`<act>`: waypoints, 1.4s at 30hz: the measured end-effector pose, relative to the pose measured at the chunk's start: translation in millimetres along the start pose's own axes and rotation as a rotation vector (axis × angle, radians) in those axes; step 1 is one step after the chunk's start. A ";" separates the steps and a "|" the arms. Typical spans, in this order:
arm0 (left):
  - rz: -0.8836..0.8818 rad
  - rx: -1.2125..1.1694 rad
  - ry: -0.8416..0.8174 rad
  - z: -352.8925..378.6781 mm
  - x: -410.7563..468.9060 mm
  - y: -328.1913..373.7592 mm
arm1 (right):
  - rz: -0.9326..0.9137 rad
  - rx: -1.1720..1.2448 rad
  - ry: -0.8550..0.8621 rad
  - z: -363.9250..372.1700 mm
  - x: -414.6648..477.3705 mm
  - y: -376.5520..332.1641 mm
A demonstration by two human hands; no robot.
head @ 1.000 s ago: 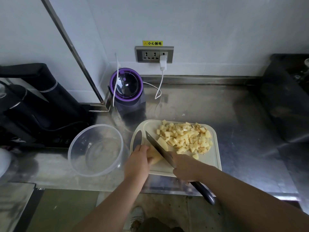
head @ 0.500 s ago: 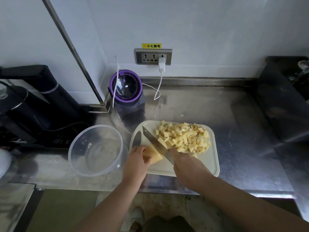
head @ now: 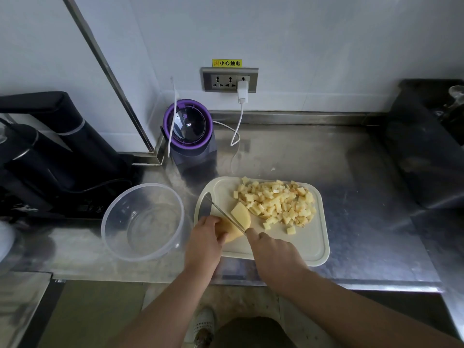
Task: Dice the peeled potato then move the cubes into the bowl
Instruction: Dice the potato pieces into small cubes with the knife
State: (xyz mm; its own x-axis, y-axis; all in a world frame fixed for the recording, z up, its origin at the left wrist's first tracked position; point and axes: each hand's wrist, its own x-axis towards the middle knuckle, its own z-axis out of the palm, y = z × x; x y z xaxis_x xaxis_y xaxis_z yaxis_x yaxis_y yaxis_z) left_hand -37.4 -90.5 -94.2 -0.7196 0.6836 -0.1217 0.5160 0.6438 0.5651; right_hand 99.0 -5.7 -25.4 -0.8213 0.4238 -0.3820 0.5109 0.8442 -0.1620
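A white cutting board (head: 308,244) lies on the steel counter. A heap of potato cubes (head: 276,202) covers its far half. My left hand (head: 204,241) grips the uncut potato piece (head: 232,231) at the board's near left. My right hand (head: 271,252) holds the knife (head: 223,214); its blade runs edge-on through the potato, and a flat slice (head: 241,215) leans off to its right. The knife handle is hidden in my fist. A clear plastic bowl (head: 118,237), with nothing in it, stands left of the board.
A purple-rimmed appliance (head: 188,129) stands behind the board, with a white cable (head: 238,121) plugged into the wall socket (head: 229,80). Black machines (head: 50,156) fill the left. A dark sink area (head: 426,136) is at the right. The counter's front edge (head: 351,285) runs below the board.
The knife has turned from lying flat over the potato to standing edge-on in it, and a slice has parted to the right. My left hand keeps its grip.
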 end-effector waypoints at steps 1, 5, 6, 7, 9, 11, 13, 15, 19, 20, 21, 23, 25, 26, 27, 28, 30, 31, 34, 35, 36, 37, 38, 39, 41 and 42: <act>0.002 0.002 0.002 0.1 -0.1 0.1 | -0.001 -0.015 0.002 1.5 0.4 -0.4; -0.005 -0.004 0.000 0.7 0.8 0.0 | 0.014 0.004 -0.030 9.3 3.9 -0.9; -0.010 -0.009 -0.003 0.6 0.3 1.2 | 0.021 0.023 -0.040 11.1 5.3 -0.2; -0.010 -0.012 0.000 0.4 0.6 1.7 | 0.026 0.041 -0.050 13.2 8.3 0.5; -0.010 -0.036 0.007 1.1 0.7 2.0 | 0.040 0.065 -0.075 14.8 14.2 3.4; -0.021 -0.059 0.004 1.2 0.1 1.6 | 0.053 0.083 -0.098 14.9 19.3 4.8; -0.018 -0.056 0.000 1.0 0.4 0.3 | 0.055 0.109 -0.119 13.8 21.6 6.2; -0.017 -0.056 -0.011 1.0 -0.1 -0.1 | 0.079 0.156 -0.135 11.9 19.9 10.6; -0.010 -0.035 -0.043 -0.5 -0.2 -0.8 | 0.050 0.254 -0.162 8.8 15.3 20.7; -0.012 -0.035 -0.047 -0.6 0.3 -1.0 | 0.037 0.277 -0.192 9.3 16.1 22.3; -0.014 -0.037 -0.050 -0.6 0.9 -0.6 | 0.031 0.298 -0.230 9.9 18.2 24.3; -0.014 -0.034 -0.053 -0.5 1.3 0.2 | 0.037 0.329 -0.309 10.5 25.3 28.8; -0.012 -0.025 -0.057 -1.3 1.1 0.5 | 0.039 0.359 -0.362 8.0 30.9 31.9; -0.011 -0.023 -0.060 -1.5 1.3 0.4 | 0.041 0.390 -0.386 5.5 32.3 32.1; -0.008 -0.021 -0.060 -2.0 1.6 0.3 | 0.037 0.426 -0.407 2.1 32.2 31.9; -0.005 -0.020 -0.060 -2.4 1.8 0.5 | 0.029 0.448 -0.408 -0.9 31.5 31.2; 0.004 -0.011 -0.058 -3.7 2.0 1.3 | 0.028 0.491 -0.350 -4.3 30.8 31.4; 0.008 -0.004 -0.056 -3.9 1.7 1.4 | 0.052 0.520 -0.319 -5.9 29.7 31.3; 0.011 0.015 -0.045 -3.9 0.8 0.8 | 0.091 0.506 -0.240 -12.4 21.8 29.7; 0.014 0.018 -0.042 -4.0 0.8 1.0 | 0.080 0.485 -0.199 -14.2 18.0 28.5; 0.017 0.018 -0.039 -3.8 0.8 1.1 | 0.074 0.458 -0.148 -16.3 14.0 27.3; 0.017 0.013 -0.037 -4.0 1.0 1.2 | 0.074 0.432 -0.103 -19.1 9.6 25.4; 0.016 0.007 -0.036 -4.1 1.2 1.3 | 0.068 0.393 -0.063 -19.6 6.0 22.9; 0.014 0.001 -0.034 -4.2 1.0 1.4 | 0.057 0.343 -0.032 -19.6 2.7 19.5; 0.005 -0.007 -0.025 -4.2 0.8 1.4 | 0.048 0.251 -0.015 -18.2 -1.3 10.6; -0.004 -0.015 -0.018 -4.1 0.6 1.3 | 0.054 0.228 -0.019 -18.1 -2.1 6.7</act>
State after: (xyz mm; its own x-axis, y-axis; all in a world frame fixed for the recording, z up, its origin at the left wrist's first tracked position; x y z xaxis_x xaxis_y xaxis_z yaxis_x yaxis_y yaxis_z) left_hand -39.1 -90.7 -90.2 -0.7131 0.6874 -0.1380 0.5062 0.6410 0.5770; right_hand 99.6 5.0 -9.2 -0.7872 0.4583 -0.4125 0.6001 0.7233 -0.3415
